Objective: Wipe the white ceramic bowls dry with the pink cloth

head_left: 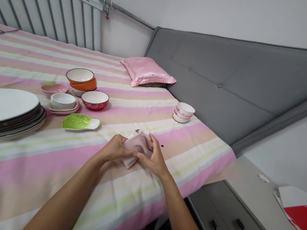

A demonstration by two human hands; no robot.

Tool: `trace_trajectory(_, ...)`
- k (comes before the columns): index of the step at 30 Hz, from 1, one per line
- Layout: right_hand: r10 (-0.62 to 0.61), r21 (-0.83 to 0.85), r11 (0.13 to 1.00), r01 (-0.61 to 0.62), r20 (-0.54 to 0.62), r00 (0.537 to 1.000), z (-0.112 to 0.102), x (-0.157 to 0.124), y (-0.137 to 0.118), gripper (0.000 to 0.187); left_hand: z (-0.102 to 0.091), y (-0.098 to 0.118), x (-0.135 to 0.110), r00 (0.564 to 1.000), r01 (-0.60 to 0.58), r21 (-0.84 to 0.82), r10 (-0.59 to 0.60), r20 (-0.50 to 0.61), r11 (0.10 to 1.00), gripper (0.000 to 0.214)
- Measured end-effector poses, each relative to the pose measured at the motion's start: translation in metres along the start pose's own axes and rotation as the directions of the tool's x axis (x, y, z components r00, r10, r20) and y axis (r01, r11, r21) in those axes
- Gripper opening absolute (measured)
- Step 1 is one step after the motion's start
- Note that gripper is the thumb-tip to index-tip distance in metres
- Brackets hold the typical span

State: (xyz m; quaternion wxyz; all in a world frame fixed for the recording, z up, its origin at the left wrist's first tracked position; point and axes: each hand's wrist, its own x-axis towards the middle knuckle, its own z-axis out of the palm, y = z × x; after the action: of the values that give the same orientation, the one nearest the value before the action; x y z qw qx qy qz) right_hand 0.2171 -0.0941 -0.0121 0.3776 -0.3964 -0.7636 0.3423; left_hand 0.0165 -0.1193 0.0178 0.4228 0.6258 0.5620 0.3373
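A pale mauve cloth (140, 143) is bunched up between my two hands, just above the striped bed cover. My left hand (117, 148) grips its left side, thumb pointing inward. On the other side my right hand (155, 160) holds the cloth, its thumb near the left thumb and its fingers curled round the far edge. A sliver of something white shows by the left fingers; what the cloth covers is hidden. To the left lies a green and white leaf-shaped dish (77, 121). Stacked small white bowls with pink rims (183, 113) stand beyond my right hand.
Large plates (6, 106) are piled at the left. Behind the leaf dish stand a red bowl (95, 101), orange bowls (90, 85) and small white dishes (62, 100). A pink pillow (149, 71) lies by the grey headboard (226, 71). A drawer cabinet (231, 214) adjoins the bed.
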Motion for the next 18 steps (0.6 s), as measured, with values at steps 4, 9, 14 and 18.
trace_trajectory(4, -0.065, -0.067, 0.996, 0.06, -0.075, 0.995, 0.01, -0.004, -0.01, 0.067, -0.003, -0.004, 0.002, 0.998, -0.007, -0.128, -0.002, -0.067, 0.992, 0.04)
trace_trajectory(9, -0.179, -0.209, 0.967, 0.148, -0.137, 0.974, 0.017, 0.001, -0.036, 0.053, 0.005, -0.002, 0.002, 0.993, -0.038, -0.236, 0.011, -0.113, 0.971, 0.038)
trace_trajectory(14, -0.24, -0.234, 0.961, 0.148, -0.437, 0.867, 0.028, 0.0, -0.056, 0.03, 0.017, 0.004, 0.003, 0.983, -0.06, -0.301, 0.003, -0.186, 0.952, 0.037)
trace_trajectory(18, -0.149, -0.181, 0.981, 0.064, -0.512, 0.846, 0.032, -0.008, -0.055, 0.011, 0.017, 0.006, 0.002, 0.976, -0.054, -0.35, -0.024, -0.215, 0.935, 0.036)
